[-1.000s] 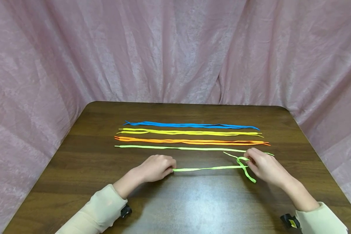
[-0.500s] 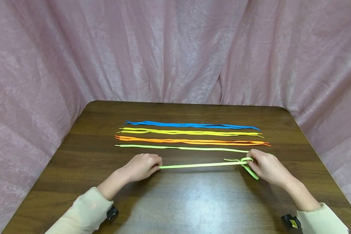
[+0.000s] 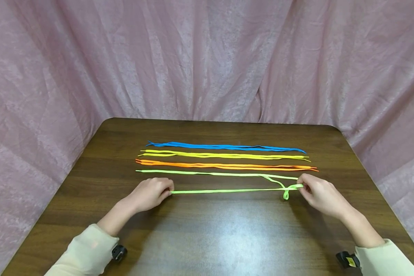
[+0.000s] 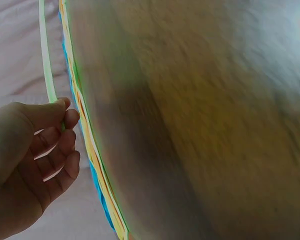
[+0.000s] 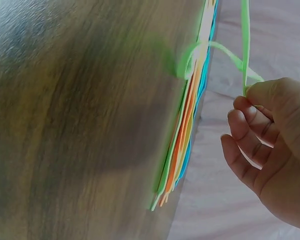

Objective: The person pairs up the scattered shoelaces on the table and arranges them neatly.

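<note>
A light green shoelace (image 3: 224, 191) is stretched between both hands above the table. My left hand (image 3: 152, 193) pinches its left end between thumb and forefinger, also plain in the left wrist view. Farther along it, my right hand (image 3: 322, 194) pinches the lace, and a small loop (image 5: 189, 57) dangles beside those fingers. A loose tail of the lace reaches back toward a second green shoelace (image 3: 193, 173), which lies straight on the table. The right hand covers that second lace's right end in the head view.
Behind the green lace lie orange shoelaces (image 3: 224, 166), then yellow shoelaces (image 3: 224, 155) and blue shoelaces (image 3: 224, 147), roughly parallel on the wooden table (image 3: 207, 237). A pink curtain (image 3: 207, 61) hangs past the table's far edge.
My left hand has moved left, drawing the held lace out longer and straighter. The right hand has shifted slightly right, and the dangling loop beside it has become smaller.
</note>
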`<state>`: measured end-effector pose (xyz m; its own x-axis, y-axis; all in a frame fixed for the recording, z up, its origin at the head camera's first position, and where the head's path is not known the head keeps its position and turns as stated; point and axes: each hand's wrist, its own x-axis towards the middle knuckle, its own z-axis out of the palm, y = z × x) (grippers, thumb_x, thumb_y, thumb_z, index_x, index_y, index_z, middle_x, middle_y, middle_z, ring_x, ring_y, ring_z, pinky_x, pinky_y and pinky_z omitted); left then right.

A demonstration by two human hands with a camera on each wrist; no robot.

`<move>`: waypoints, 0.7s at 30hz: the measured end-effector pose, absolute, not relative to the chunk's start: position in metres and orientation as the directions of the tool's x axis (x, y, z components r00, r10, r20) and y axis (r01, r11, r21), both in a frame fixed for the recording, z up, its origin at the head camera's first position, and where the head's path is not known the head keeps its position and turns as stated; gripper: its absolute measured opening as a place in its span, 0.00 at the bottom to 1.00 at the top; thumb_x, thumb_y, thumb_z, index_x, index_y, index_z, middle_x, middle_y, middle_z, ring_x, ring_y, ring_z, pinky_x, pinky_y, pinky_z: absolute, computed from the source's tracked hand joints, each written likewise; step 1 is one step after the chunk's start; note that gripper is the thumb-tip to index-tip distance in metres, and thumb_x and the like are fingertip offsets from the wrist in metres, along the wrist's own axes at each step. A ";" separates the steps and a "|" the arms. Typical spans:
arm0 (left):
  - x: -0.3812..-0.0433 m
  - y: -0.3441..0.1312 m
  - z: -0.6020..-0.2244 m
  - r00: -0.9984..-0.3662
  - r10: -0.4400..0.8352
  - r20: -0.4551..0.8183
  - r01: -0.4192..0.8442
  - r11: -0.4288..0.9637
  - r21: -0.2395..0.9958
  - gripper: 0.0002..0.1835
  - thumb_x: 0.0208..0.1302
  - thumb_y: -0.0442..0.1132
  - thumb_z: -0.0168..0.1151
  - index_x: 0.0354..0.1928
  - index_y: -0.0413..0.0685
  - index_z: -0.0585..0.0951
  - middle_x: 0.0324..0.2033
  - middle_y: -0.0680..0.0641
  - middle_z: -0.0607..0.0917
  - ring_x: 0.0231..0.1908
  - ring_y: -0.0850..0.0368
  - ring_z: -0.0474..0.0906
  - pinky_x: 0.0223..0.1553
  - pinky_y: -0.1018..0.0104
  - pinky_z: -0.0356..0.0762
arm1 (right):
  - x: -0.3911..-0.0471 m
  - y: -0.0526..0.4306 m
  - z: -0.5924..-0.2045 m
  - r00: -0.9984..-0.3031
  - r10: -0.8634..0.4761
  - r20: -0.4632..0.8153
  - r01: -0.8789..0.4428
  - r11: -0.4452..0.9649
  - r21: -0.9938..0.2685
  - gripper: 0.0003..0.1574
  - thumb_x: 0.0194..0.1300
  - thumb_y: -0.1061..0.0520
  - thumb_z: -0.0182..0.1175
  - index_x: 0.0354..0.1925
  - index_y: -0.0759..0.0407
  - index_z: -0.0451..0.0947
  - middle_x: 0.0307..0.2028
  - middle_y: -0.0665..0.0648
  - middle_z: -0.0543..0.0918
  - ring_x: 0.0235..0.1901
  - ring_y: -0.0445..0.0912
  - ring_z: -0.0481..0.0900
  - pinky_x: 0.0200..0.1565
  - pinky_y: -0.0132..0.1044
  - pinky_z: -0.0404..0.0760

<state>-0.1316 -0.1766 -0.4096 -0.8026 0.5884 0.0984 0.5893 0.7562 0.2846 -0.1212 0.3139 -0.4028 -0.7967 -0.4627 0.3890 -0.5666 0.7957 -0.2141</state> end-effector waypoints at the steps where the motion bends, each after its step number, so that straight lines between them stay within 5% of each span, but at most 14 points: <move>1: -0.132 -0.179 -0.410 -0.807 0.582 0.095 0.582 0.761 0.284 0.06 0.57 0.35 0.63 0.28 0.55 0.76 0.24 0.62 0.76 0.22 0.68 0.66 0.23 0.74 0.66 | -0.121 0.315 -0.403 -0.797 -0.462 0.389 -0.565 0.797 -0.211 0.17 0.45 0.70 0.61 0.28 0.51 0.70 0.19 0.39 0.64 0.19 0.30 0.59 0.20 0.27 0.59; 21: -0.132 -0.233 -0.422 -0.889 0.456 0.045 0.451 0.851 0.268 0.06 0.57 0.37 0.63 0.28 0.56 0.76 0.23 0.62 0.74 0.23 0.66 0.66 0.24 0.69 0.66 | -0.121 0.331 -0.407 -0.806 -0.439 0.397 -0.541 0.818 -0.195 0.17 0.43 0.70 0.63 0.27 0.52 0.71 0.19 0.39 0.66 0.19 0.30 0.60 0.20 0.28 0.61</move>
